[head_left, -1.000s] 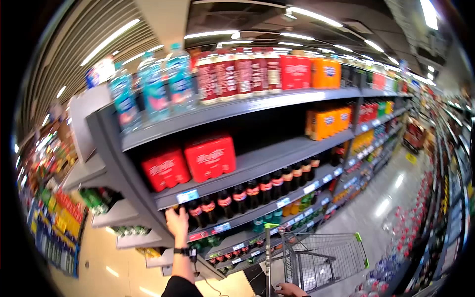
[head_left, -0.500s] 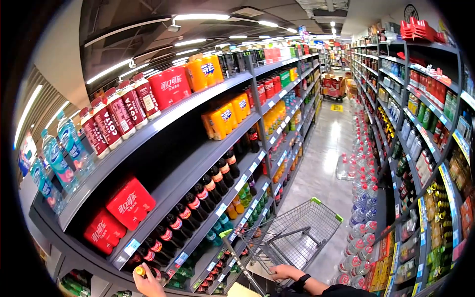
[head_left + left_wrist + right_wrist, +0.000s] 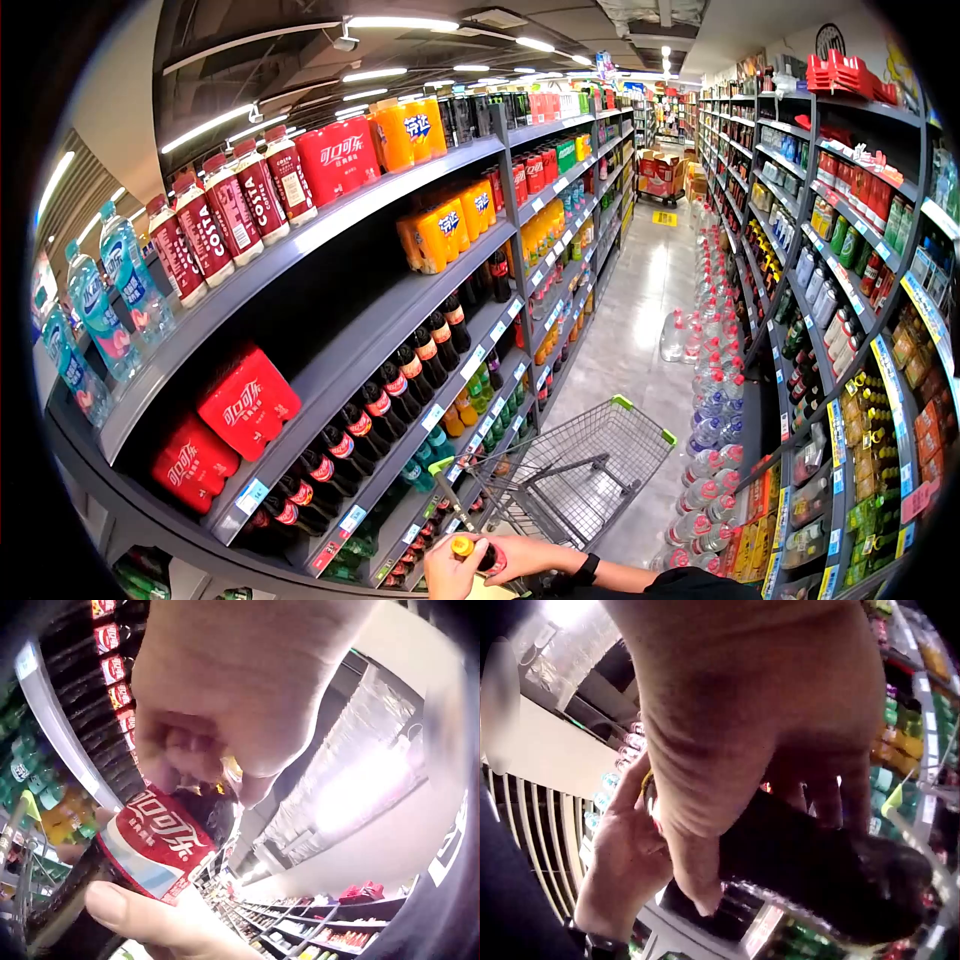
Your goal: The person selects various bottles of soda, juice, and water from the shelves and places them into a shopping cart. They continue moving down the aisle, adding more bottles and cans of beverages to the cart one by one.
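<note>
A dark cola bottle [image 3: 157, 844] with a red label and yellow cap is held between both hands. In the head view its cap [image 3: 462, 546] shows at the bottom centre. My left hand [image 3: 450, 572] has its fingers curled round the cap and neck. The right hand [image 3: 530, 560] grips the bottle's body, its thumb lying along the label's lower edge in the left wrist view. Seen from the right wrist, the dark body [image 3: 817, 862] slants down to the right beneath the right hand [image 3: 757, 712], with the left hand [image 3: 619, 859] at the neck end.
A cart [image 3: 590, 480] stands just beyond the hands. Shelves on the left hold cola bottles [image 3: 375, 405] and red packs [image 3: 250, 400]. Large bottles [image 3: 710, 405] line the aisle floor before the right shelves; a loaded trolley [image 3: 660, 175] stands farther down.
The left hand has come away from the shelf with the bottle, moving right. My right hand has moved left from beside the cart and now grips the bottle's body.
</note>
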`<action>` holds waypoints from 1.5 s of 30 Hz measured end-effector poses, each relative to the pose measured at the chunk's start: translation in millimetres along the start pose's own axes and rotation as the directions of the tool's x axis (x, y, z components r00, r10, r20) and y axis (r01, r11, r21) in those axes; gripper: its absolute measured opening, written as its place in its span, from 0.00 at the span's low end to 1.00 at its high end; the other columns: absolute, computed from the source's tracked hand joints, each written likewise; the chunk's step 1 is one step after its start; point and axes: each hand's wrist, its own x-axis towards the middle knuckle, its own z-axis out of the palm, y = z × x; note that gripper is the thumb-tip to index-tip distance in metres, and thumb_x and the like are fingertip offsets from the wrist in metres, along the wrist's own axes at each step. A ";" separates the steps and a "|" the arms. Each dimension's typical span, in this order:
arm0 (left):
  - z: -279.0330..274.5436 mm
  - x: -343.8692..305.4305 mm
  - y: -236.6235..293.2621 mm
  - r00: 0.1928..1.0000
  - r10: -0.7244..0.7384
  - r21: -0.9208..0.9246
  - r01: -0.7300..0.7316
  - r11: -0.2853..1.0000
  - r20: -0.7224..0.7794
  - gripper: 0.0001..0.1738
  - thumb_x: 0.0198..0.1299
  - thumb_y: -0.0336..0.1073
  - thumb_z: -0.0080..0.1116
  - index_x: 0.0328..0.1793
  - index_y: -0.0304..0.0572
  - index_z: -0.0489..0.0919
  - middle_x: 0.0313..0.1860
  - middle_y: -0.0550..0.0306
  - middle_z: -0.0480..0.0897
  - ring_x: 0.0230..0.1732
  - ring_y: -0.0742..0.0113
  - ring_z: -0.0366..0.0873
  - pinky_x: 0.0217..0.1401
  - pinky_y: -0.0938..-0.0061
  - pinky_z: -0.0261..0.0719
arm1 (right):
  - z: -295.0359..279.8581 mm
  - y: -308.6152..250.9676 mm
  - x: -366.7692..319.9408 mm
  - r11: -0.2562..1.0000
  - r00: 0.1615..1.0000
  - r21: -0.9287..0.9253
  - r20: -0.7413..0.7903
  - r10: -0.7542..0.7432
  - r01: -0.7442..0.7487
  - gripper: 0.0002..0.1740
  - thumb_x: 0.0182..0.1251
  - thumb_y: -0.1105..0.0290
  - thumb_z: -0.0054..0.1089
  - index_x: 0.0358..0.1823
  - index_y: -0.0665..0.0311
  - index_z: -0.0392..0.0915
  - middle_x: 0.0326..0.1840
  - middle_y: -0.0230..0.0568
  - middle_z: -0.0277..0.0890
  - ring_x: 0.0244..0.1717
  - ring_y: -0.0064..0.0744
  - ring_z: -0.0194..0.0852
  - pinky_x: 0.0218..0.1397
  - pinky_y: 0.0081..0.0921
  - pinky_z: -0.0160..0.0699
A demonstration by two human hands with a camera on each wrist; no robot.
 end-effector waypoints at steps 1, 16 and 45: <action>-0.7 0.1 2.8 1.000 -0.002 -0.004 0.002 1.000 -0.002 0.18 0.64 0.43 0.72 0.48 0.33 0.86 0.44 0.44 0.88 0.44 0.52 0.86 0.49 0.63 0.81 | 2.6 5.5 -2.3 1.000 1.000 -0.002 0.004 0.002 -0.002 0.47 0.60 0.47 0.76 0.76 0.58 0.65 0.54 0.49 0.84 0.51 0.47 0.85 0.56 0.36 0.82; 41.5 30.5 -58.7 0.971 0.161 -0.583 -0.027 0.812 0.178 0.18 0.73 0.35 0.61 0.65 0.35 0.80 0.51 0.59 0.82 0.36 0.78 0.77 0.39 0.81 0.77 | 13.8 25.9 -11.5 0.944 0.909 0.327 -0.407 0.089 0.054 0.42 0.54 0.56 0.83 0.67 0.66 0.74 0.47 0.37 0.85 0.47 0.21 0.81 0.52 0.26 0.82; 193.0 -22.7 -295.8 0.805 -0.582 -0.098 0.574 0.813 -0.118 0.32 0.49 0.38 0.75 0.59 0.38 0.72 0.36 0.47 0.87 0.36 0.51 0.89 0.43 0.58 0.87 | -32.7 56.0 -137.5 0.952 0.761 0.213 -0.573 0.303 -0.218 0.42 0.50 0.49 0.86 0.59 0.68 0.76 0.48 0.43 0.87 0.49 0.27 0.85 0.57 0.28 0.82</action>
